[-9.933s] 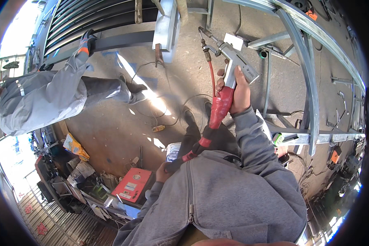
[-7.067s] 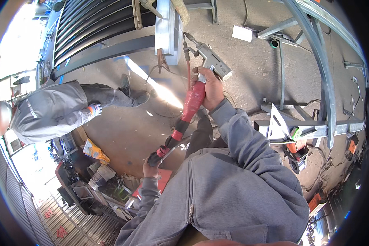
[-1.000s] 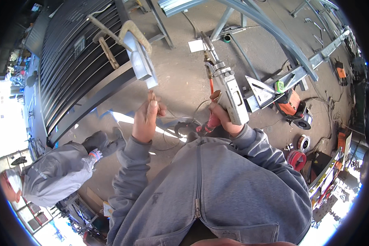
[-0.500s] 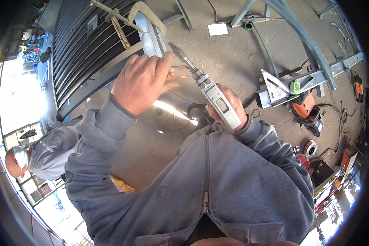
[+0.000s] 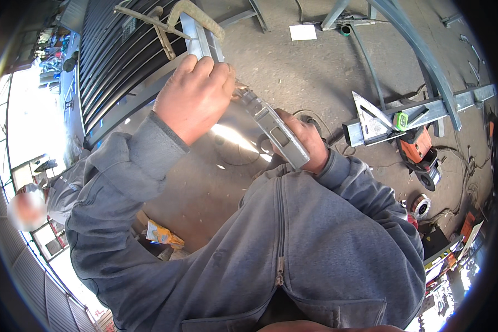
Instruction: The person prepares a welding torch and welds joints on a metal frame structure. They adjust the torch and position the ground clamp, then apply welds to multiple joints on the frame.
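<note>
Beside a clamped bar point(image 5: 207, 45), a grey tool point(image 5: 270, 124) slants before a worker's jacket point(image 5: 329, 235), its nose end toward the metal. The right grip point(image 5: 309, 143) is wrapped around the tool's body; the left grip point(image 5: 196, 99) crowds the nose, its fingertips hidden by the back of the hand, so what they hold, or how firmly, cannot be told. Those fingers look most at risk: a slip of the right grip, or the tool starting up unbidden, could pinch or hurt them. Hidden from above, the nose could also be misaligned unnoticed, and a jolt forward might strike the bar or its clamp point(image 5: 207, 23). Half a second earlier, the slim nose shows plainly beyond the left grip; now that grip covers it, and the tool's visible body stops at the knuckles.
</note>
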`<action>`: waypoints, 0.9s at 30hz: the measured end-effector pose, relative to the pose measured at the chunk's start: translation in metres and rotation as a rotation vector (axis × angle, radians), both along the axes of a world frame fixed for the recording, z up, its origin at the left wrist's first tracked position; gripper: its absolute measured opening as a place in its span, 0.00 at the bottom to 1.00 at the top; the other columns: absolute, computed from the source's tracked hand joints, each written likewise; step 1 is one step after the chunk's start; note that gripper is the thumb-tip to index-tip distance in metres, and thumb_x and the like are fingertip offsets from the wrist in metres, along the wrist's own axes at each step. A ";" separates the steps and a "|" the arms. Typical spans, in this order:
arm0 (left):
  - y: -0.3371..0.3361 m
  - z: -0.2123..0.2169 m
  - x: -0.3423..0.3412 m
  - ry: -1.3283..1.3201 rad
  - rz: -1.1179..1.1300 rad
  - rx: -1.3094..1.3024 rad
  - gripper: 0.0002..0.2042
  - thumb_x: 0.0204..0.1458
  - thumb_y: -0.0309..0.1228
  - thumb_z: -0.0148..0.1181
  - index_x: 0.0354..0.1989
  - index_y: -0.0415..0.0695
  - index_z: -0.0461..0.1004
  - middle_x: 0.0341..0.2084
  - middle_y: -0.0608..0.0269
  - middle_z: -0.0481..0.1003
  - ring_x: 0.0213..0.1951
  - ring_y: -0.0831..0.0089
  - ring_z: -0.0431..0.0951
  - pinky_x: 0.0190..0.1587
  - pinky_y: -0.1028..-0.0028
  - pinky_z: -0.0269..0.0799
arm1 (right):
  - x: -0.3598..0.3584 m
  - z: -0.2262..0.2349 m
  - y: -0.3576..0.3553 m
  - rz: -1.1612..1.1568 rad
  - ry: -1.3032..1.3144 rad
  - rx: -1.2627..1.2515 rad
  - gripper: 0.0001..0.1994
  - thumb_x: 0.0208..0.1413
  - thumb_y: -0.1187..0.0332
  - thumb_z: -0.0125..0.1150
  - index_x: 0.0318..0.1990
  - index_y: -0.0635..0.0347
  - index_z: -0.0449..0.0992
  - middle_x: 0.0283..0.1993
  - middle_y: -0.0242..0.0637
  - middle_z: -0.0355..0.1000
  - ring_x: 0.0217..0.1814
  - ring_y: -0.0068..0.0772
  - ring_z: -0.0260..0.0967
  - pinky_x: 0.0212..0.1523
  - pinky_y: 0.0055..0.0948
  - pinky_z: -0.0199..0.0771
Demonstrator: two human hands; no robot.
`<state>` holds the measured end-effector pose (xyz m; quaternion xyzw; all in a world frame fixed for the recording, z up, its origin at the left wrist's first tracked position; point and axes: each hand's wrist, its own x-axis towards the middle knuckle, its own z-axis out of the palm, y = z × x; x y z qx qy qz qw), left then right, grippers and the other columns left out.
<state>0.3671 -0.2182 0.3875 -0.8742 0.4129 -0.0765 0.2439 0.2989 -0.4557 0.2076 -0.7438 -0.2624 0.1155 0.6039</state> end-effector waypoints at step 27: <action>0.001 -0.062 -0.113 0.549 0.660 -1.195 0.26 0.46 0.31 0.76 0.55 0.39 0.76 0.43 0.53 0.78 0.42 0.57 0.80 0.46 0.64 0.77 | 0.021 -0.001 -0.012 -0.133 -0.100 0.192 0.23 0.56 0.70 0.69 0.59 0.61 0.71 0.39 0.39 0.76 0.40 0.32 0.80 0.42 0.28 0.80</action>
